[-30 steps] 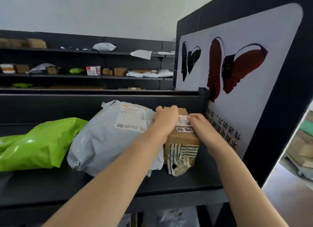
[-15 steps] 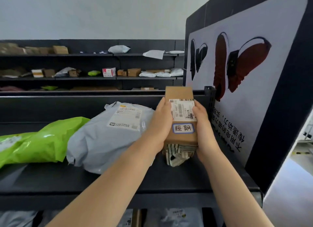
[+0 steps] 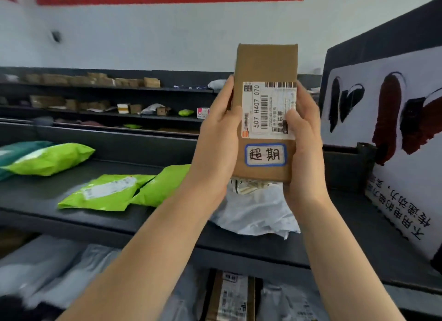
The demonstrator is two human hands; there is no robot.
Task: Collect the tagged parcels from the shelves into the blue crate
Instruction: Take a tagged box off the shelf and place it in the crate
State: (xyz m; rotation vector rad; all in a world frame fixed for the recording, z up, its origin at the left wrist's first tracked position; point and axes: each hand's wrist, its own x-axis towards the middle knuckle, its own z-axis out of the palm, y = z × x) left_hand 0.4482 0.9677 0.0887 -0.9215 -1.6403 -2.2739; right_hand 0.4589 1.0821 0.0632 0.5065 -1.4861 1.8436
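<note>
"Up at twelve o'clock, over the dark grey metal shelf (image 3: 40, 201), what is that person holding?"

"A tall brown cardboard box (image 3: 266, 62) with neat corners. The left hand (image 3: 220, 134) grips its nine o'clock side and the right hand (image 3: 303, 138) grips its three o'clock side, fingers curled round the edges."

"Why hold it so high, standing on end?"

"I think so the front faces the eyes and the stickers can be read. With hands on the sides, they cover only a little bit."

"What is on the front?"

"A white shipping label (image 3: 269, 110) with black bar codes, turned sideways. Just at six o'clock from it sits a small white tag with a blue edge (image 3: 265, 155) and two hand-written signs. So it looks like a tagged one."

"What lies below?"

"A crumpled white plastic bag (image 3: 258, 213) at six o'clock and bright green plastic mail bags (image 3: 105, 192) at eight o'clock, lying on the shelf."

"And the blue crate?"

"I cannot see it. The box is up in the air, touching only the hands."
</note>
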